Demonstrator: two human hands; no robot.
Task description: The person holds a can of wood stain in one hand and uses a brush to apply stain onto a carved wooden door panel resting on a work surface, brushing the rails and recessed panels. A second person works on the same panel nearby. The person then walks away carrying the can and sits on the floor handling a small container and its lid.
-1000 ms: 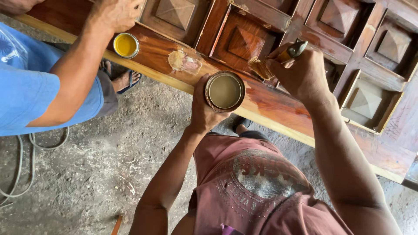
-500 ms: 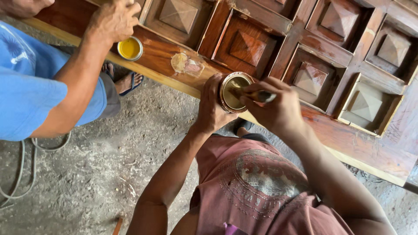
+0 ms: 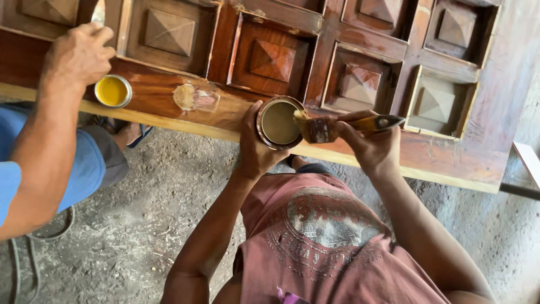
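Reddish-brown wood fills the upper half of the head view: a panelled door [image 3: 360, 50] lies flat, its raised pyramid squares set in recessed frames, and its near edge runs as a pale strip slanting down from the left toward the lower right. Below that edge lies rough grey ground [image 3: 140, 225], open between the two people. A coiled cable [image 3: 34, 247] rests on it at the lower left.

The left hand [image 3: 256, 149] comes up from below, forearm nearly upright, fingers wrapped around the side of a round tin [image 3: 279, 122] with the thumb over its upper left rim. The tin sits at the door's near edge, mouth facing up, showing a dull tan liquid. The grip is closed firmly on the tin.

The right hand [image 3: 368, 143] reaches in from the lower right, wrist bent inward, fingers closed around the yellow handle of a flat paintbrush [image 3: 337, 126]. Its bristles touch the tin's right rim.

At the left, another person's hand [image 3: 79, 53] rests on the door, a blue sleeve below it. Just beside it stands a small tin of yellow liquid [image 3: 113, 91], and a pale smear [image 3: 194, 97] marks the wood between the two tins.
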